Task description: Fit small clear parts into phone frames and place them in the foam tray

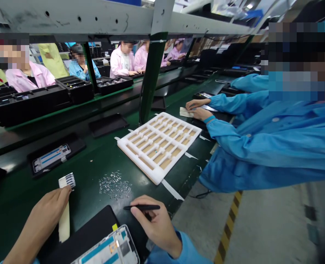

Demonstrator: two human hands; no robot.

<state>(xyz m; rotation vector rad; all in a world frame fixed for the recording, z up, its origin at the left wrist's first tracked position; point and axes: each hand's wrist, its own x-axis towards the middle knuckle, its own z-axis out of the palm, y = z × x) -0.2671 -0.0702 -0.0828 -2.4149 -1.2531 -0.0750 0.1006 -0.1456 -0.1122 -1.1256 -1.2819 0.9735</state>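
My left hand (48,207) pinches a cream paper strip (64,224), whose far end bears a row of dark, thin bars. Black tweezers (146,207) sit between the thumb and fingers of my right hand (158,225), their tips pointing left. Below and between my hands lies a black tray (95,223) with a phone frame (109,253) in it, silver with blue strips and a yellow tab. Just beyond the tweezers, many tiny shiny metal pieces (115,185) are scattered on the green bench (96,157).
A white foam tray (158,176) with slots is taped ahead. Another phone frame (52,157) rests in a black tray at left. A green post (153,80) rises behind. At right, a co-worker in blue (261,135) handles a pale strip (186,112). More people sit across.
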